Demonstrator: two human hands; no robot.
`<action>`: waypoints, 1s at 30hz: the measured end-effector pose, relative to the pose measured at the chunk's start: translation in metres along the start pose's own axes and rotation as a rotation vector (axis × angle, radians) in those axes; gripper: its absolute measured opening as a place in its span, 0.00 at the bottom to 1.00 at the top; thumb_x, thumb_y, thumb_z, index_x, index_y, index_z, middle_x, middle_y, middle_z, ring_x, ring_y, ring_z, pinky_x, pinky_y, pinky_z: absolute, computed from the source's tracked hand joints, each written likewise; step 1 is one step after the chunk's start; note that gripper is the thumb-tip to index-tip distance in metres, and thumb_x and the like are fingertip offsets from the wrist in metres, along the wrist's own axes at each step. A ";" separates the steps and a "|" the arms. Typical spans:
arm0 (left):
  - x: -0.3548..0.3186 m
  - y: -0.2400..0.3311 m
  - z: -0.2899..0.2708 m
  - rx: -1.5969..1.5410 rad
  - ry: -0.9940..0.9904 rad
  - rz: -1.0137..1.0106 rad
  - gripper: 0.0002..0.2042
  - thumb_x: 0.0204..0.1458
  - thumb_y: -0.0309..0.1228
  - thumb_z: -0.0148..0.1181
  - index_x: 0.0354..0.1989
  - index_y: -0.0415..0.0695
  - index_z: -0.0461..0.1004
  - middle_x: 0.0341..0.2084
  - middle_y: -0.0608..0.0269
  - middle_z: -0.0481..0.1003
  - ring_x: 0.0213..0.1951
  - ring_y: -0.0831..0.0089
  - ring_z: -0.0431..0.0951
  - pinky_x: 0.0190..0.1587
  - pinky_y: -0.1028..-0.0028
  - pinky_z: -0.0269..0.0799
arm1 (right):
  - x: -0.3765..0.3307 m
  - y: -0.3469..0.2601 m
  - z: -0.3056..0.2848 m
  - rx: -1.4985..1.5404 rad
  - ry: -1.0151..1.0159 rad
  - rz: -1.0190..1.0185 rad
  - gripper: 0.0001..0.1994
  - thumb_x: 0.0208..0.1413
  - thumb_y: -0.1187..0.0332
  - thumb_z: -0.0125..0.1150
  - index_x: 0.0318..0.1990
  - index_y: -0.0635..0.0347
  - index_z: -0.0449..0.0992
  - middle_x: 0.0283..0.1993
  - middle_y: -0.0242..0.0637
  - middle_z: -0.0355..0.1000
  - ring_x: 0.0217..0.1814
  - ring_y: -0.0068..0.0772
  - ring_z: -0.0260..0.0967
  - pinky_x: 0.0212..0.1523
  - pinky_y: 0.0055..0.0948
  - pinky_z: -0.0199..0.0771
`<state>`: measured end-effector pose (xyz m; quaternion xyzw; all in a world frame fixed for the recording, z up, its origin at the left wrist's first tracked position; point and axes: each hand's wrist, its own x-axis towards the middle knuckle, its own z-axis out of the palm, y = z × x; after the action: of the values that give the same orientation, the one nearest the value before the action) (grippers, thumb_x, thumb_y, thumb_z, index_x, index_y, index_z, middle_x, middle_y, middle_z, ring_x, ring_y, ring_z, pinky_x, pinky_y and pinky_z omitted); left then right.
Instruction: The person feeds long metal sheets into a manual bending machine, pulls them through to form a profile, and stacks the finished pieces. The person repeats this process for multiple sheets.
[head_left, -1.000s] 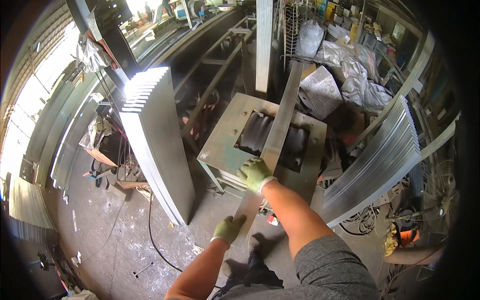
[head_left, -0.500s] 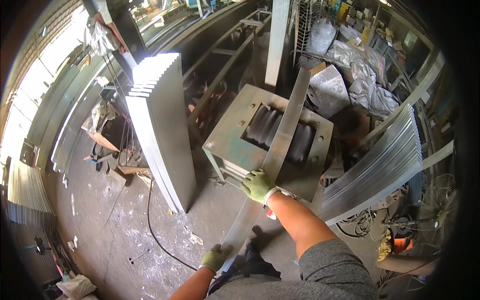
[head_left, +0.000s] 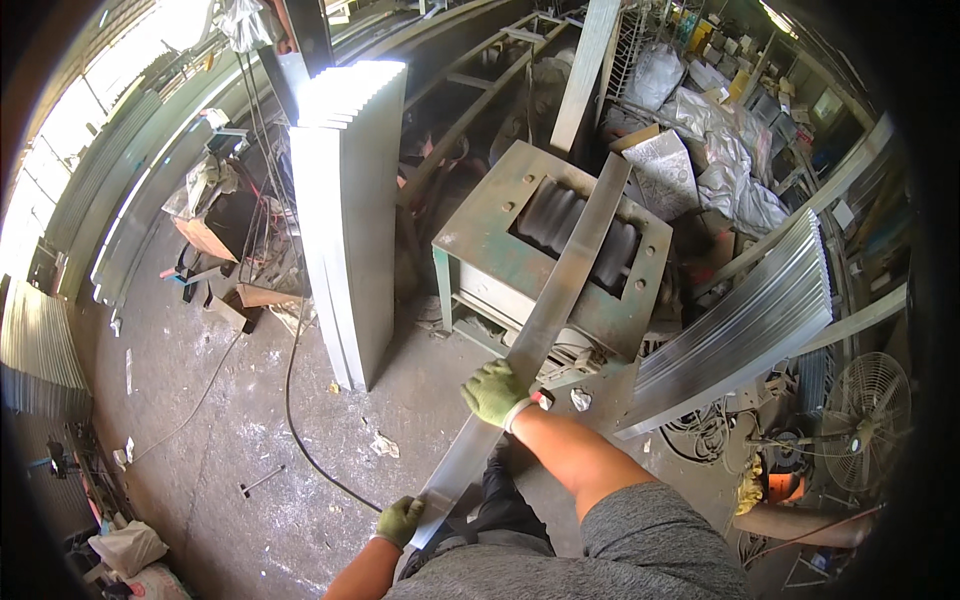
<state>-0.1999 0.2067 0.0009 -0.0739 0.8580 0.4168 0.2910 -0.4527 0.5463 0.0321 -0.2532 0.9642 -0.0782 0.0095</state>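
A long flat metal bar (head_left: 543, 318) slants from my waist up over the machine. My left hand (head_left: 401, 520), in a pale green work glove, grips its near end from the side. Farther along, my right hand (head_left: 497, 392), gloved alike, lies over the bar with its fingers curled round the left edge; their tips are partly hidden. Beyond it stands the green-grey steel machine (head_left: 480, 230), whose top opening shows dark ridged rollers (head_left: 553, 216). The bar's far part crosses above that opening; I cannot tell whether it touches the rollers.
Tall stacked metal strips (head_left: 352, 240) stand left of the machine. More strips (head_left: 745, 320) lean at its right, near a floor fan (head_left: 860, 425). A black cable (head_left: 292, 415) runs over the floor. Silvery sacks (head_left: 730, 150) and boxes are heaped at the back right.
Both hands and the bar have drawn back toward me and slightly left, and the bar's far end reaches less far over the machine. The view has shifted too.
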 end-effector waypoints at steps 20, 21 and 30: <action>-0.116 -0.193 -0.034 -0.032 -0.094 -0.293 0.29 0.79 0.58 0.52 0.50 0.43 0.89 0.40 0.58 0.91 0.44 0.70 0.89 0.46 0.61 0.84 | -0.082 -0.154 0.009 0.345 -0.103 -0.398 0.15 0.73 0.52 0.63 0.49 0.50 0.89 0.59 0.35 0.85 0.65 0.42 0.80 0.70 0.49 0.74; -0.089 -0.173 -0.028 -0.040 -0.177 -0.283 0.36 0.75 0.61 0.56 0.57 0.33 0.88 0.48 0.46 0.91 0.54 0.60 0.90 0.60 0.59 0.82 | -0.081 -0.136 0.003 0.363 -0.008 -0.375 0.16 0.74 0.51 0.63 0.51 0.49 0.89 0.58 0.34 0.85 0.63 0.42 0.80 0.69 0.50 0.75; 0.041 0.089 -0.050 -0.580 -0.378 0.022 0.30 0.76 0.52 0.64 0.72 0.38 0.75 0.53 0.65 0.82 0.51 0.75 0.80 0.55 0.69 0.79 | 0.023 0.063 -0.105 0.133 0.140 -0.029 0.27 0.78 0.43 0.56 0.31 0.50 0.89 0.30 0.43 0.85 0.35 0.55 0.85 0.47 0.54 0.86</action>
<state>-0.2883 0.2310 0.0617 -0.0657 0.6354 0.6527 0.4074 -0.5095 0.6047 0.1269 -0.2599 0.9514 -0.1595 -0.0423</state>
